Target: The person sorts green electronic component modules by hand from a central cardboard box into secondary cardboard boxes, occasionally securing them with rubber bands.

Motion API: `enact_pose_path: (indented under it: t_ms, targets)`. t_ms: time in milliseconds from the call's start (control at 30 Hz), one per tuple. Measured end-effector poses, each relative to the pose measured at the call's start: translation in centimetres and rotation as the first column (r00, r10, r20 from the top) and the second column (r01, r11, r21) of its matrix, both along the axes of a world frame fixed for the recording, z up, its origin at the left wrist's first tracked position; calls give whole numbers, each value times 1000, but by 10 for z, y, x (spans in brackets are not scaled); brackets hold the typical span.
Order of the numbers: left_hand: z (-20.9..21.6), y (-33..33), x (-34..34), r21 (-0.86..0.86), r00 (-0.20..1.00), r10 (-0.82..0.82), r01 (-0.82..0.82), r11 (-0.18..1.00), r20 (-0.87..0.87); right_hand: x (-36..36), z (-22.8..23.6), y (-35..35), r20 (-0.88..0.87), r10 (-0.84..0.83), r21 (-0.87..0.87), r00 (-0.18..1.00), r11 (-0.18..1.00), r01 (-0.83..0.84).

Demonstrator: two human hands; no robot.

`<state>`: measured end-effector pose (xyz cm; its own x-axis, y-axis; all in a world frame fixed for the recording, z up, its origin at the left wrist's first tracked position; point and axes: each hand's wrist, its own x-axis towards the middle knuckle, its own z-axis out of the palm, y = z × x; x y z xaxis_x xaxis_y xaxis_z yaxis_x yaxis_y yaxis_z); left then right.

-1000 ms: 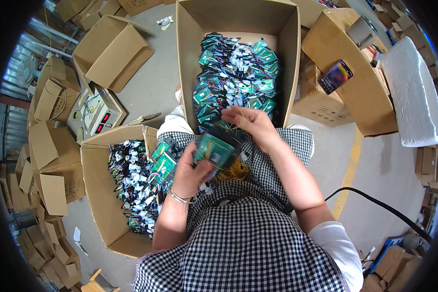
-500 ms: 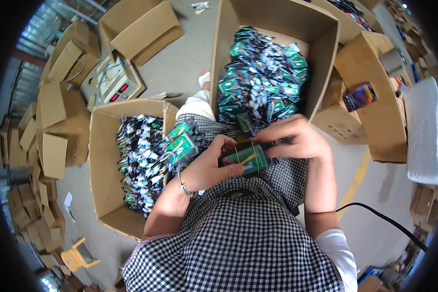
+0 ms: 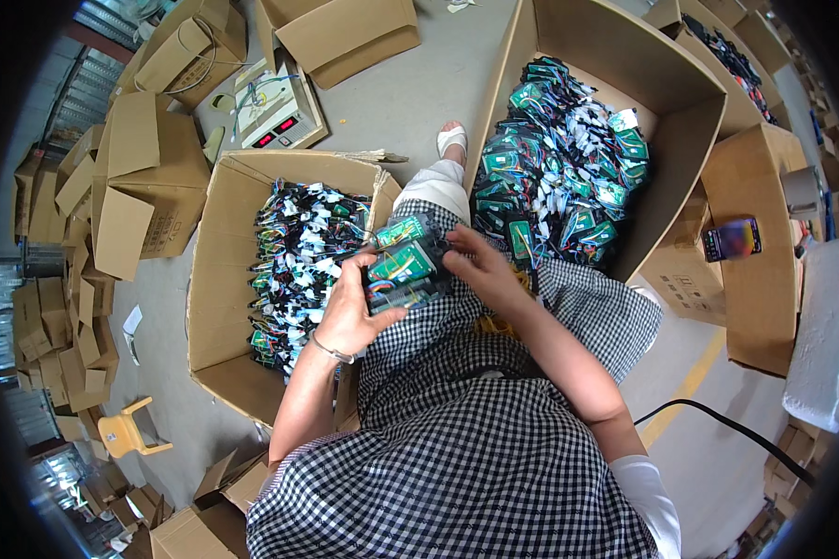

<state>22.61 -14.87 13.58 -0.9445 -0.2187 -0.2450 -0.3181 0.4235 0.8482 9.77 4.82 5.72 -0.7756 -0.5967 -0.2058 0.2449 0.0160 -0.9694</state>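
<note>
Green circuit boards [image 3: 404, 264] with coloured wires and black parts are stacked over my left thigh, beside the left carton's edge. My left hand [image 3: 348, 312] grips their left side, thumb along the lower edge and fingers behind. At the stack's right edge, bent fingers of my right hand [image 3: 483, 268] press against the black parts; its thumb is hidden. One more green board [image 3: 519, 239] lies by my right thigh. Yellow rubber bands [image 3: 496, 326] rest on my lap below the hands.
An open carton [image 3: 216, 242] on the left holds rows of wired boards. A larger carton [image 3: 657, 70] ahead right holds a big heap of them. A phone [image 3: 732, 239] sits on a carton at right. Beyond are a device with red displays [image 3: 280, 130] and a yellow stool [image 3: 132, 430].
My hands have moved left and forward from the middle of my lap, bringing the banded board bundle to the boards by the left carton. The view has shifted too.
</note>
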Motion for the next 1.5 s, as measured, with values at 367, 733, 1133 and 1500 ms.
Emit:
enact_pose_path:
  t_ms: [367,733,1133,1500]
  targets:
    - [-13,28,31,-589,929,-312,142,796,-198,39,36,6,-686,402,272,606,915,-298]
    - [-34,37,38,-701,905,-340,69,710,-255,45,32,8,-552,527,464,646,838,-287]
    - [10,-12,81,83,838,261,-252,964,-479,43,96,-20,-682,246,74,689,960,-270]
    - [-130,-195,216,7,-72,996,-997,-73,61,32,47,21,-609,345,344,714,926,-155]
